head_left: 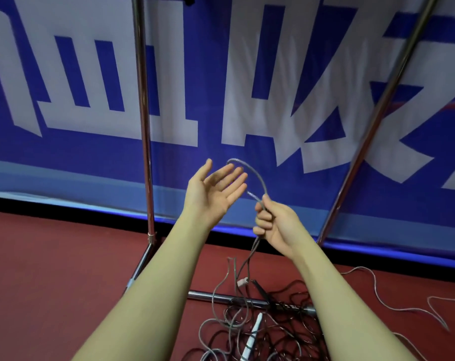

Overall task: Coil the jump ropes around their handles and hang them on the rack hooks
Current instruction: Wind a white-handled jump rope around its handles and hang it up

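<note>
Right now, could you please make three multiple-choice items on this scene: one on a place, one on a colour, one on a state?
1. Where does the tangled pile of ropes lie?
A. on a rack hook
B. on the floor by the rack's bottom bar
C. in a basket

2. What colour is the floor?
A. dark red
B. green
C. yellow

3. How is the left hand?
A. curled round a handle
B. open, palm up, fingers straight
C. flat on the floor

Key: 1 B, the pile spreads over the floor around the bottom bar. 2 A, the floor is dark red below the blue banner. 3 B, it holds nothing, while the right hand grips the grey rope.
</note>
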